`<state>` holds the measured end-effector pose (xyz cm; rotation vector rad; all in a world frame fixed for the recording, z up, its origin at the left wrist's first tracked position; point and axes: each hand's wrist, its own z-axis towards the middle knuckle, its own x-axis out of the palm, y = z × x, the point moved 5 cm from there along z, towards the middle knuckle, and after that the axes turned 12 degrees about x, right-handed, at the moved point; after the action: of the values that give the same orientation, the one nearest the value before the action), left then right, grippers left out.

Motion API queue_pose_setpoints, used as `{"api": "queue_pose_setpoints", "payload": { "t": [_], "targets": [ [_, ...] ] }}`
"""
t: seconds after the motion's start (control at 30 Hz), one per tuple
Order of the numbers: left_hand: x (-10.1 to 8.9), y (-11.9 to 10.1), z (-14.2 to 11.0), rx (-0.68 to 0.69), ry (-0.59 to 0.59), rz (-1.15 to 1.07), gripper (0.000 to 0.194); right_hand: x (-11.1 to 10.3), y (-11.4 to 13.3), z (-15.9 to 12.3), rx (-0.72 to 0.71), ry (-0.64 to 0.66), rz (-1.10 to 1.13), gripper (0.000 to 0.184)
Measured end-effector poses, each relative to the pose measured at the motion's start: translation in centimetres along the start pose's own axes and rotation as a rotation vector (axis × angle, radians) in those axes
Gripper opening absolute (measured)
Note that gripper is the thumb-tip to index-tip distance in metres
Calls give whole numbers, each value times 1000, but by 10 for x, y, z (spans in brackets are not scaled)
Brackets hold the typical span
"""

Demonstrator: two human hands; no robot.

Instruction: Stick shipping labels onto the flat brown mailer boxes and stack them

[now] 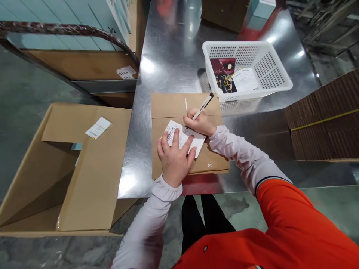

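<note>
A shiny metal table [174,71] fills the middle of the view. To its left stands a large open carton [92,186], with a white slip [98,128] lying on one flap. On the right is a stack of brown cardboard [322,123] crossed by a yellow strap. A white perforated basket [270,74] rests on the table, with a dark red packet [220,66] and white papers [246,79] inside. Nearer the person lies a flat cardboard piece [185,106], just beside the basket. The left hand [176,160] presses down with its fingers spread wide, holding a white label [200,145] against that cardboard. The right hand [202,123] has its fingers closed around a pale pen [201,107], which is tilted, its dark end up and its lower end at the label's upper part.
</note>
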<state>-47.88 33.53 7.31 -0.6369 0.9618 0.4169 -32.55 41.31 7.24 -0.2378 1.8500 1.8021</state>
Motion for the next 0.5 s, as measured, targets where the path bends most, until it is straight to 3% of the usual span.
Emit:
{"api": "queue_pose_setpoints", "payload": {
  "t": [0.37, 0.5],
  "targets": [
    [-2, -1, 0, -4, 9, 8, 38, -9, 4, -2, 72, 7, 203, 42],
    [-2, -2, 0, -14, 21, 5, 35, -2, 10, -8, 42, 52, 151, 48]
  ]
}}
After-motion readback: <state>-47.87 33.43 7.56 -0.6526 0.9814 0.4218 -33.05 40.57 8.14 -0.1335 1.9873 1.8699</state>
